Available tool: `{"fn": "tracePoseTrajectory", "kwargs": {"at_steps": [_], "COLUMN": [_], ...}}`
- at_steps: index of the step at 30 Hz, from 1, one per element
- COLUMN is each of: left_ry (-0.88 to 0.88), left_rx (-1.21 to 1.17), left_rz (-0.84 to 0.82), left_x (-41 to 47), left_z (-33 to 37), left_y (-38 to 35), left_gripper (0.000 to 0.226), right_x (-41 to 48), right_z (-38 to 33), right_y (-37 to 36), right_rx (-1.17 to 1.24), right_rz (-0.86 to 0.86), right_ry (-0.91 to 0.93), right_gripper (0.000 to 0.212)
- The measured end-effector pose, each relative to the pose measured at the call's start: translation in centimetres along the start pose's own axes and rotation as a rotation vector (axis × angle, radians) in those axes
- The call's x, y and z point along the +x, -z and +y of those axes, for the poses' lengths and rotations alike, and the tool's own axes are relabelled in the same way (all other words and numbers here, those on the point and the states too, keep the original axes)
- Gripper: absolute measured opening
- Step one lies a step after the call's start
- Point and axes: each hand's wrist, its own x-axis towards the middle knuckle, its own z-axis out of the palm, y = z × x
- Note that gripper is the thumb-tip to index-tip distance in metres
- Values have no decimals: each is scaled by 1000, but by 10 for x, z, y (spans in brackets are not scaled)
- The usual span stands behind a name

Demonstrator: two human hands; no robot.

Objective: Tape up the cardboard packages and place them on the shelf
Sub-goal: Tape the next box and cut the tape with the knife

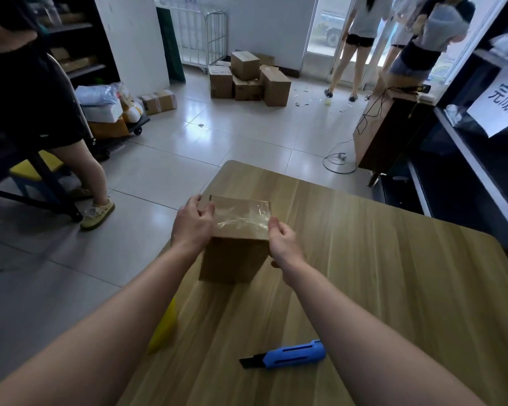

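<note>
Currently: Seating the Tape on the Box Top

1. Position. The small brown cardboard box (pixel 235 253) stands on the wood-grain table (pixel 379 282), near the table's 9 o'clock edge.
2. Hands. The left hand (pixel 192 222) grips the top edge at 9 o'clock, with its thumb on the clear tape (pixel 241 213). The right hand (pixel 283 243) grips the top edge at 3 o'clock, with its thumb on the top. Both are curled round the box, not spread flat.
3. Procedure. The tape shows wrinkles near the 6 o'clock edge. It is advisable to hold one side firmly and rub outward from the centre, then fold any overhang down the side walls.
4. Orientation. The taped face points up and the plain front wall faces 6 o'clock. The box looks nearly cubic, so a long axis cannot be told for certain.
5. Nearby. A blue utility knife (pixel 291 353) lies at 6 o'clock, blade toward 9 o'clock. The dark metal shelf (pixel 464 152) stands at 2 o'clock.
</note>
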Motion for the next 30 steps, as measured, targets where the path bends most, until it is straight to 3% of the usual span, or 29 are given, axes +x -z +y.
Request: {"fn": "tracePoseTrajectory", "kwargs": {"at_steps": [3,6,7,10,14,19,25,30], "left_ry": [6,-105,-153,-288,-449,-632,-627,-667], "left_rx": [-77,-65,-28,56,157,395,554,635], "left_rz": [-65,-133,-140,-201,-270,-268,-464,-550], "left_x": [-12,-34,-42,-64,-85,-101,-113,-120], "left_z": [5,15,19,23,23,23,10,1], "left_y": [-12,-26,-31,-49,-73,-101,-132,-154], "left_gripper": [37,21,21,30,37,38,50,42], "right_x": [-1,-3,-4,-5,9,1,10,30], "right_z": [1,3,4,14,44,50,63,77], "right_y": [17,34,39,57,77,102,109,104], "right_rx": [-20,6,24,112,322,319,315,313], "right_rz": [120,155,149,109,51,61,87,53], "right_ry": [-84,-201,-247,-338,-424,-355,-246,-194], "right_gripper": [73,119,126,101,91,30,22,53]}}
